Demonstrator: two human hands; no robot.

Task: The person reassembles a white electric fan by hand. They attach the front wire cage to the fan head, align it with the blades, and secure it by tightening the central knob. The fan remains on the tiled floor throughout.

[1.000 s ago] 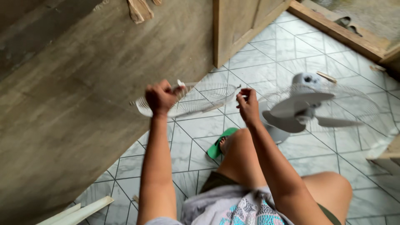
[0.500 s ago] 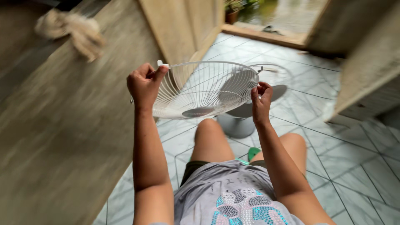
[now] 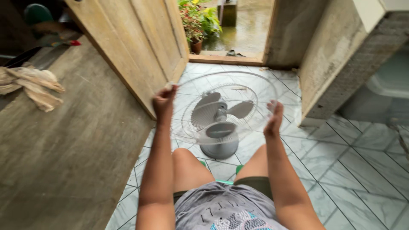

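I hold a round white wire fan guard (image 3: 251, 87) up in front of me, roughly upright. My left hand (image 3: 163, 103) grips its left rim. My right hand (image 3: 274, 118) holds its right rim, blurred by motion. Behind the guard, on the tiled floor, stands a grey fan (image 3: 219, 117) with bare blades on a round base. My knees are below it, and I wear a grey patterned shirt.
A wooden door (image 3: 132, 40) stands open at left beside a dark wooden surface (image 3: 64, 145) with crumpled cloth (image 3: 32, 85). A doorway ahead shows potted plants (image 3: 196, 21) and wet ground. A concrete wall (image 3: 336, 59) rises at right.
My view swung towards the doorway. The guard went from lying tilted and nearly flat to upright, now lined up in front of the grey fan.
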